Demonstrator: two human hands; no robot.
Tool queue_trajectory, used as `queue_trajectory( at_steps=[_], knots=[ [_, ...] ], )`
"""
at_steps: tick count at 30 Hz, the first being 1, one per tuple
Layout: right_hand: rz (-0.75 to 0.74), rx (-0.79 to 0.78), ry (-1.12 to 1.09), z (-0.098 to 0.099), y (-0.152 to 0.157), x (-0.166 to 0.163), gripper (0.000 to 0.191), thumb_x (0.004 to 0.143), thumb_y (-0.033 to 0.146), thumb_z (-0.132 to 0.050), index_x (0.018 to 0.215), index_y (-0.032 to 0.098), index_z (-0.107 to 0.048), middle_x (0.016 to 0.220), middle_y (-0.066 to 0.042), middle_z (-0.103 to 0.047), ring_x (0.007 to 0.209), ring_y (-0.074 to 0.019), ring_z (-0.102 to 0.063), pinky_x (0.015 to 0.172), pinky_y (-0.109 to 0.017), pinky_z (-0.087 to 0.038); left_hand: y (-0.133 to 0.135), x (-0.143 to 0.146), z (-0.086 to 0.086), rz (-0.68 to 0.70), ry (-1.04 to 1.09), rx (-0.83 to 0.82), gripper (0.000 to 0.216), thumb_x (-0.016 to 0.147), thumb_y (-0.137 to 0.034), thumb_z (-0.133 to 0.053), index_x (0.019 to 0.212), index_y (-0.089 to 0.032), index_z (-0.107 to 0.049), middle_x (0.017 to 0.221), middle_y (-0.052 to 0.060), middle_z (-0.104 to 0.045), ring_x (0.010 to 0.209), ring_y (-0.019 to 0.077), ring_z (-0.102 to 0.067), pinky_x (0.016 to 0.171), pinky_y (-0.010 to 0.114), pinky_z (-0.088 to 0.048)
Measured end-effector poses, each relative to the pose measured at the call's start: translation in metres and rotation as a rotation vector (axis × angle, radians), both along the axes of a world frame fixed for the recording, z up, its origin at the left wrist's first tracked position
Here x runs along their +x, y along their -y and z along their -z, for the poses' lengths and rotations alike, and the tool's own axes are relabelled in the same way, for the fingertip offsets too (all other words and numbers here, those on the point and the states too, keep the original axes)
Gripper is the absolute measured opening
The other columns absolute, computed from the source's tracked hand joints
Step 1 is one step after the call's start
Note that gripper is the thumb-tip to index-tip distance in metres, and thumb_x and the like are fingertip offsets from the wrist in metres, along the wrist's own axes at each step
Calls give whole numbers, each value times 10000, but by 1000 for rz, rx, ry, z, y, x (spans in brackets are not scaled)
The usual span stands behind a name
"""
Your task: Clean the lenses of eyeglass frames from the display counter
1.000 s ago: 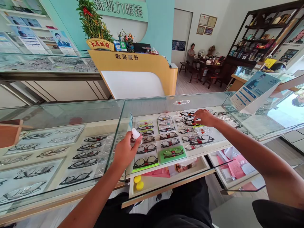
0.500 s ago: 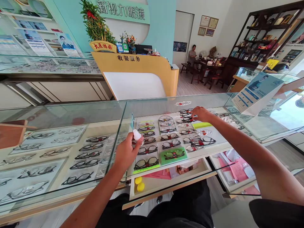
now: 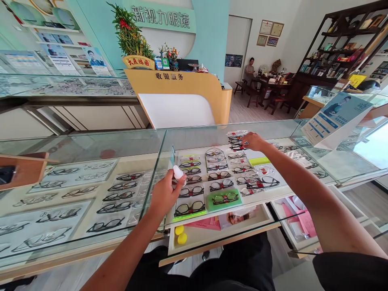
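Note:
My left hand [image 3: 164, 194] is closed round a small white bottle [image 3: 177, 173], held over the near part of a pulled-out tray [image 3: 274, 188] of spectacle frames. My right hand [image 3: 254, 141] reaches to the tray's far end and pinches a dark spectacle frame with red tags [image 3: 237, 144], one of a few stacked there in clear wrapping. Rows of dark frames [image 3: 190, 190] lie on the tray, one pair on a green pad [image 3: 223, 199]. A lime-green strip [image 3: 259, 161] lies just below my right wrist.
Glass display counter [image 3: 91, 161] with more spectacles [image 3: 115, 207] to the left. A lower drawer [image 3: 212, 236] holds two yellow balls [image 3: 180, 235] and pink papers. A yellow cashier desk [image 3: 182, 95] stands beyond; a leaflet stand [image 3: 330, 119] on the right; a person sits at a far table [image 3: 250, 69].
My right hand has moved farther up the tray, taking the dark frames toward the far edge, uncovering the lime-green strip. My left hand with the bottle has stayed put.

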State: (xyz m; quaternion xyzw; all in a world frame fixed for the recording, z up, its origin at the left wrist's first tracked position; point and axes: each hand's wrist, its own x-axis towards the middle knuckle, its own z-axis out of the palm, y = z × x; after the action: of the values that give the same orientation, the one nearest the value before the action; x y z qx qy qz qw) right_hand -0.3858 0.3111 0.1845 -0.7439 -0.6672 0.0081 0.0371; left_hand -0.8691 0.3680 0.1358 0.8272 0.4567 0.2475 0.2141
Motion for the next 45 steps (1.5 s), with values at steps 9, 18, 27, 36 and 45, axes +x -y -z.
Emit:
queue_trajectory(
  at_steps=[9,18,27,36,45],
  knots=[
    [-5,54,-29,-20,25,-22,270,962,217,-715,1201,217,-838,1515,-101,-735,1471,-331,-614,1268,-508,-453,-1,0,-3,-3,-16,-15,560,1030,-715,-463,1206,-221,-656,899,49,-796,786,273,-738,698,348,-462],
    [-234,31,-123,-37,179,-59,145,988,406,-759,1006,314,-869,1331,-38,-830,1308,-338,-725,1171,-544,-544,0,1,-2,-5,-70,26,559,1042,-721,-440,1184,-222,-648,840,49,-775,710,258,-717,646,327,-436],
    [-175,110,-13,7,191,-60,108,982,295,-780,1027,335,-869,1400,-20,-807,1327,-364,-711,1130,-619,-555,1,-1,-3,16,-67,-14,582,1029,-714,-436,1240,-219,-658,921,67,-808,825,285,-765,683,329,-461],
    [-200,119,11,13,137,-35,162,997,246,-722,1034,297,-871,1377,-53,-813,1326,-358,-705,1128,-597,-564,0,-1,0,7,-82,17,573,1044,-701,-432,1238,-214,-663,874,50,-781,725,257,-704,661,324,-418],
    [-153,109,47,16,77,-26,171,990,237,-709,1049,282,-863,1405,-55,-797,1332,-339,-690,1156,-563,-544,-1,-1,-1,42,-47,18,563,1036,-693,-446,1205,-208,-676,942,63,-804,799,270,-739,714,337,-471]
  ],
)
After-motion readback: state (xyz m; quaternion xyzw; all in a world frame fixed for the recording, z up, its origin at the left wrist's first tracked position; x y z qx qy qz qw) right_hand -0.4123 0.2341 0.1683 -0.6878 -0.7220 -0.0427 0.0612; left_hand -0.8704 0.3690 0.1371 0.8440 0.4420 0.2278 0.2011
